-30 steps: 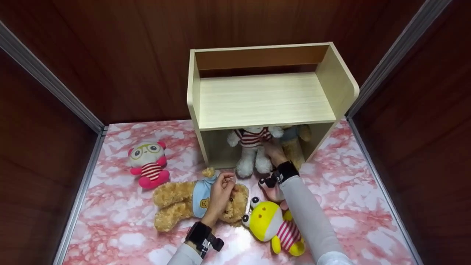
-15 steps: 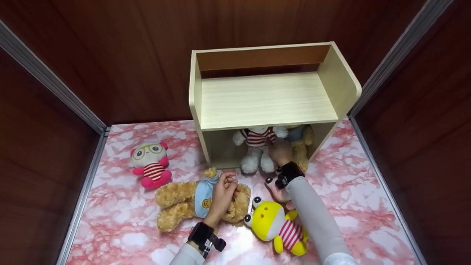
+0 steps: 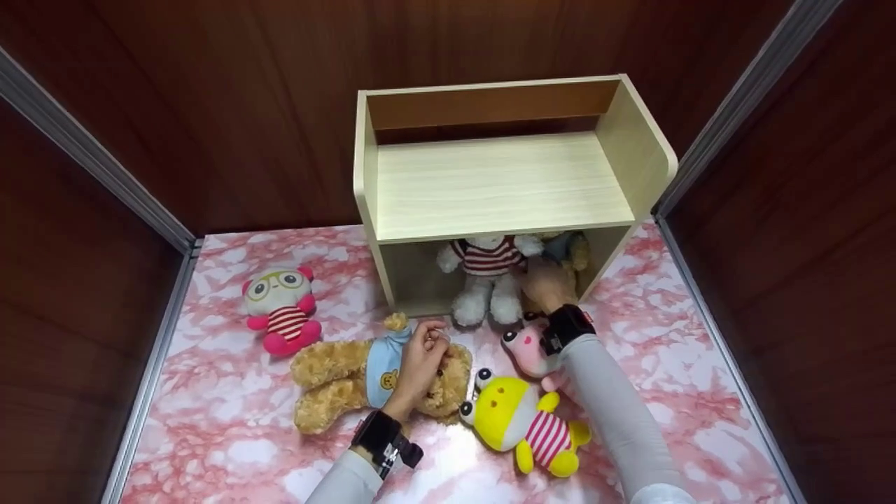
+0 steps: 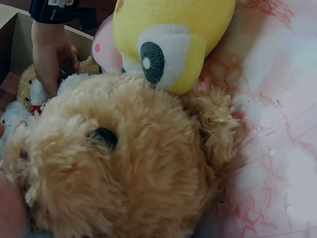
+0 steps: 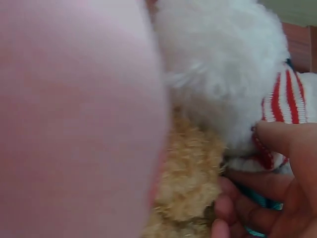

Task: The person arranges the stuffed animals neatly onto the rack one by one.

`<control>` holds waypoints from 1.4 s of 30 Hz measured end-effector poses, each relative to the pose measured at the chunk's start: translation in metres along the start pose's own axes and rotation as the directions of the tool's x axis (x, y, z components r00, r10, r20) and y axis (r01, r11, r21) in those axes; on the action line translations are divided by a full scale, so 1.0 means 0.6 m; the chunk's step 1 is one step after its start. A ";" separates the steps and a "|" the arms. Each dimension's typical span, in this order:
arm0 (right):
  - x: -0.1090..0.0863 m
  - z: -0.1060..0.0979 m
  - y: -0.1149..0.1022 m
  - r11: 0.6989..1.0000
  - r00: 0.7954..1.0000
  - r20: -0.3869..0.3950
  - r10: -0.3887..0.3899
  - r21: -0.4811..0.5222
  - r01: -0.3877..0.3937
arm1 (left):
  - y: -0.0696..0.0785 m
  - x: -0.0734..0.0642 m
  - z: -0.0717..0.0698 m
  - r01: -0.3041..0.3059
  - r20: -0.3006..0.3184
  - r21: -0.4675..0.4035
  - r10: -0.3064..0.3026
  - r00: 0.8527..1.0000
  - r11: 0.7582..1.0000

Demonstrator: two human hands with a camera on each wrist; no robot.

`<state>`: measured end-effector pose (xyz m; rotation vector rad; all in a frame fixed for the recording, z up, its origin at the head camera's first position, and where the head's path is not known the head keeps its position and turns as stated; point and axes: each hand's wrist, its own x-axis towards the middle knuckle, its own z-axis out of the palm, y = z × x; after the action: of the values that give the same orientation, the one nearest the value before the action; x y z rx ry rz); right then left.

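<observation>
In the head view, a white plush bear in a red-and-white striped sweater (image 3: 483, 262) sits in the shelf's lower compartment. A brown bear in blue clothing (image 3: 579, 252) sits to its right. My right hand (image 3: 549, 283) is between them. In the right wrist view one finger touches the sweater, and the other fingers curl beside the brown fur and teal cloth; I cannot tell whether they grip it. My left hand (image 3: 421, 364) rests loosely curled over a teddy bear in a light blue shirt (image 3: 329, 367), which lies on its back. Its furry head (image 4: 114, 163) fills the left wrist view.
A wooden shelf unit (image 3: 504, 185) stands against the back wall. Under my right wrist lies a pink plush toy (image 3: 528, 350), with a yellow plush frog (image 3: 507, 409) in front. A pink panda plush with glasses (image 3: 283, 311) lies at the left on the marbled surface.
My right hand has moved right, from the white bear's side toward the brown bear in the compartment. More of the pink plush shows. My left hand stays on the teddy bear.
</observation>
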<state>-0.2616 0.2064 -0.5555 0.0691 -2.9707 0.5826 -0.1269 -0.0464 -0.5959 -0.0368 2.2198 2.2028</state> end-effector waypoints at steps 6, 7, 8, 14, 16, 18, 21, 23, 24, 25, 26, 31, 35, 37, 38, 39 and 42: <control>-0.005 -0.001 0.014 0.996 0.999 0.045 -0.024 0.090 0.020 | 0.044 -0.009 -0.005 -0.003 0.064 0.002 0.003 0.998 1.000; -0.005 -0.003 0.015 0.994 0.998 0.054 -0.027 0.105 0.022 | 0.056 -0.013 -0.007 -0.007 0.076 0.000 0.007 0.997 1.000; -0.006 -0.005 0.016 0.993 0.998 0.057 -0.034 0.116 0.027 | 0.067 -0.016 -0.010 -0.016 0.085 -0.002 0.017 0.996 1.000; -0.025 -0.012 0.012 0.967 0.987 -0.090 -0.130 0.207 0.146 | 0.095 -0.022 -0.033 -0.068 0.090 0.037 0.064 0.994 0.997; -0.035 -0.014 0.011 0.952 0.981 -0.130 -0.147 0.251 0.176 | 0.088 -0.016 -0.040 -0.068 0.083 0.056 0.063 0.995 0.996; -0.046 -0.019 0.011 0.946 0.984 -0.121 -0.132 0.281 0.161 | 0.078 -0.008 -0.049 -0.066 0.077 0.068 0.060 0.995 0.996; -0.058 -0.027 0.013 0.953 0.994 -0.053 -0.100 0.282 0.110 | 0.069 0.002 -0.066 -0.104 0.060 0.093 0.099 0.993 0.990; -0.065 -0.034 0.014 0.961 0.997 -0.019 -0.075 0.264 0.078 | 0.069 0.005 -0.080 -0.132 0.053 0.108 0.127 0.991 0.985; -0.069 -0.037 0.014 0.964 0.997 -0.014 -0.074 0.255 0.075 | 0.072 0.004 -0.087 -0.149 0.045 0.121 0.144 0.989 0.981; -0.072 -0.039 0.015 0.965 0.997 -0.014 -0.075 0.250 0.076 | 0.074 0.005 -0.094 -0.161 0.036 0.136 0.158 0.987 0.978; -0.076 -0.043 0.014 0.967 0.997 -0.015 -0.076 0.244 0.077 | 0.076 0.004 -0.102 -0.172 0.027 0.155 0.170 0.985 0.973; -0.086 -0.059 0.012 0.959 0.996 -0.020 -0.089 0.267 0.091 | 0.085 0.011 -0.140 -0.252 -0.060 0.279 0.279 0.958 0.927; -0.088 -0.065 0.011 0.950 0.995 -0.030 -0.100 0.295 0.104 | 0.083 0.022 -0.167 -0.286 -0.072 0.351 0.330 0.941 0.892; -0.089 -0.065 0.012 0.949 0.994 -0.035 -0.104 0.296 0.109 | 0.080 0.024 -0.178 -0.291 -0.050 0.378 0.333 0.942 0.879; -0.090 -0.065 0.012 0.949 0.994 -0.036 -0.106 0.294 0.112 | 0.078 0.025 -0.183 -0.292 -0.035 0.391 0.331 0.943 0.873; -0.091 -0.065 0.013 0.950 0.993 -0.038 -0.109 0.292 0.115 | 0.076 0.026 -0.187 -0.294 -0.021 0.403 0.330 0.944 0.866; -0.094 -0.062 0.017 0.949 0.992 -0.046 -0.120 0.288 0.128 | 0.071 0.027 -0.200 -0.296 0.020 0.436 0.320 0.947 0.850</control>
<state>-0.2026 0.2314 -0.5318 0.2687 -2.8038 0.9881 -0.1432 -0.1659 -0.5529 0.2914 2.8694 1.7750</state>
